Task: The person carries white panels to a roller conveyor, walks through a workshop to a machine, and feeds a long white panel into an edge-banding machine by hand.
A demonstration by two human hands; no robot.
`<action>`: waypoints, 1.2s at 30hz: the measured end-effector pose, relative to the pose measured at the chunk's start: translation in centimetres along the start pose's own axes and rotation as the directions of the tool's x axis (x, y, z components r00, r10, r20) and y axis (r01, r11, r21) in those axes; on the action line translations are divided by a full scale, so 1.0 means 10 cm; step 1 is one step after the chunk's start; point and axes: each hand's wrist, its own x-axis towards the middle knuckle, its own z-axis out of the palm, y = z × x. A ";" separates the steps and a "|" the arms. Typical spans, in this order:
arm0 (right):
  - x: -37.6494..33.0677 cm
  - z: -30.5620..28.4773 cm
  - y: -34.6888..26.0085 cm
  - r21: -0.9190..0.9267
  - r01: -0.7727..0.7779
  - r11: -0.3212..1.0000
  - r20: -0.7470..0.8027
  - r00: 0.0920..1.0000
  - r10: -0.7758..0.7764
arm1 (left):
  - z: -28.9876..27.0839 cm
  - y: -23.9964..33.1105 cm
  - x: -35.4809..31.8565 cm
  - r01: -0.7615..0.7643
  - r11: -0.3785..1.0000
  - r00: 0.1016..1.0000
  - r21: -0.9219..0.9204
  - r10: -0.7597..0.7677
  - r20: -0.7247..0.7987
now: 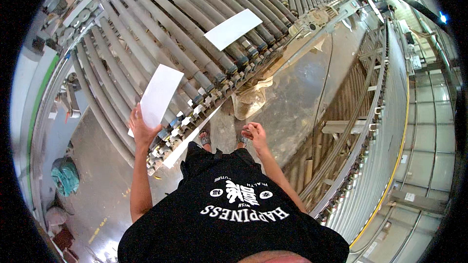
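A flat white rectangular panel [162,90] lies tilted over the near end of the roller conveyor [187,63]. My left hand [142,129] grips its lower end, with the fingers at the left edge and the thumb out to the right. Off to the right, in front of my body, my right hand [256,135] hovers over the floor. Its fingers are loosely bent and apart, and I see nothing in them. A second white panel [234,29] rests on the rollers farther away, touched by neither hand.
Chain and sprockets [195,112] run along the conveyor's near edge. A pale, crumpled sack-like thing [252,98] lies on the floor beside it. Another roller line [363,151] curves along the right. A teal bundle [65,176] sits on the floor at the left.
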 end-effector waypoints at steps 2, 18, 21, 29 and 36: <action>-0.03 -0.18 0.08 -0.020 0.000 1.000 -0.048 0.999 -0.001 | 0.06 -0.03 0.08 -0.058 0.998 0.998 -0.005 0.058 0.012; -1.27 -1.29 0.36 0.184 0.172 0.968 -0.618 0.786 -0.022 | 2.12 2.28 3.21 -0.375 0.921 0.926 0.106 0.367 0.089; -1.62 -1.23 0.48 0.281 0.155 0.947 -0.711 0.696 0.097 | 2.38 3.31 3.64 -0.305 0.952 0.941 0.035 0.295 0.164; -2.13 -1.42 1.81 0.280 -0.002 0.960 -0.778 0.586 0.228 | 2.49 3.33 3.53 -0.377 0.926 0.916 0.012 0.371 0.154; -2.80 -2.17 3.88 -0.874 -0.360 0.326 -0.377 0.926 0.012 | 2.15 2.57 3.41 -0.373 0.926 0.924 0.065 0.363 0.122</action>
